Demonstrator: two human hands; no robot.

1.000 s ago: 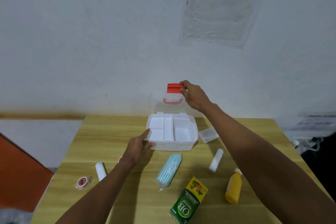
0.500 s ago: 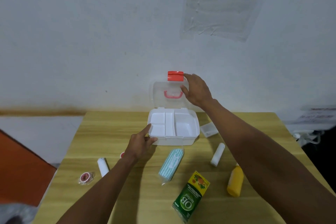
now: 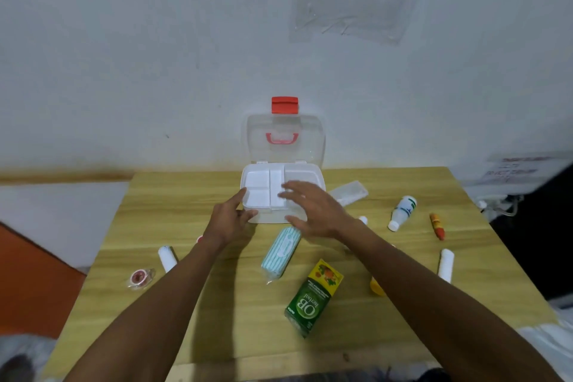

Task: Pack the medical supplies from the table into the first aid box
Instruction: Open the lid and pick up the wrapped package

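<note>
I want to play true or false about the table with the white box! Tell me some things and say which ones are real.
1. The first aid box has its clear lid standing open. True.
2. The left hand touches the box's front left corner. True.
3. The right hand holds the green carton. False: it is spread open over the box and holds nothing; the carton lies on the table.
4. The striped packet is already inside the box. False: it lies on the table just in front of the box.
5. A white bottle lies on its side to the right of the box. True.
</note>
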